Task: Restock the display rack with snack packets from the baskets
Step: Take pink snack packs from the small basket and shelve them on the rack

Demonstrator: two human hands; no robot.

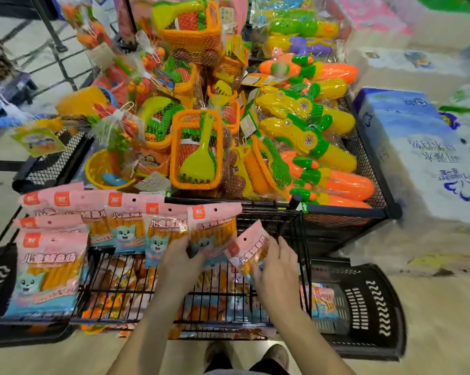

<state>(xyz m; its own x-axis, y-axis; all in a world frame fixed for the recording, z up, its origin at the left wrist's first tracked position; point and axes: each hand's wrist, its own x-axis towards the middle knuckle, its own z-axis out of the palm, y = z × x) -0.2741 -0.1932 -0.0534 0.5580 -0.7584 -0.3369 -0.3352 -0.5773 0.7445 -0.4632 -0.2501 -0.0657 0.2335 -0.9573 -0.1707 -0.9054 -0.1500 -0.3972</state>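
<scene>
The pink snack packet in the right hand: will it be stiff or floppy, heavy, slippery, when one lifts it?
Probably light: the right hand holds the pink packet tilted by its lower end alone. Likely semi-stiff: the sticks inside keep it flat, as with the hanging packet the left hand holds. The glossy film may slip.

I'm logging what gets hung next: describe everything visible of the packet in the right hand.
Glossy pink plastic packet, red logo square and punched hole on its header, orange sticks showing through. Tilted, unhung, before the black wire rack, beside the hung packet the left hand holds. The right hand grips its lower part.
</scene>
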